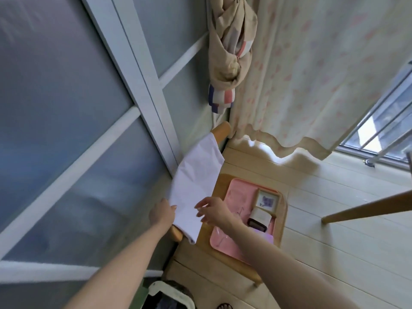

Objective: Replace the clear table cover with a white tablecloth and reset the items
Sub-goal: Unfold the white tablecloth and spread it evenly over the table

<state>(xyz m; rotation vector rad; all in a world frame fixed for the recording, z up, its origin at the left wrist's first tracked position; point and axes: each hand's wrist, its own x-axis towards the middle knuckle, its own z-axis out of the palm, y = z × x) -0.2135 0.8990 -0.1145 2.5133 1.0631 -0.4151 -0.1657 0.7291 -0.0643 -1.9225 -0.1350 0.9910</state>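
The white tablecloth (pixel 196 181), folded over the back of a wooden chair (pixel 220 130), is pinched at its left edge by the left hand (pixel 161 214). The thumb is laid on top and the fingers are hidden behind. The right hand (pixel 211 208) is held open with fingers spread at the cloth's right edge; contact cannot be made out. A pink tray (pixel 220 238) is seen on the seat, with pale floorboards (pixel 334 219) and a curtain (pixel 312 74) beyond.

You have both grips at the white tablecloth (pixel 196 181) draped over the back rail of a wooden chair (pixel 221 130).
Your left grip (pixel 161 212) sets its thumb on the cloth's near edge, fingers hidden behind it. Your right grip (pixel 211 208) hovers just beside, fingers spread, holding nothing. On the chair's seat, a pink tray (pixel 223 239) carries a framed picture (pixel 266 200) and a white box (pixel 260 216).
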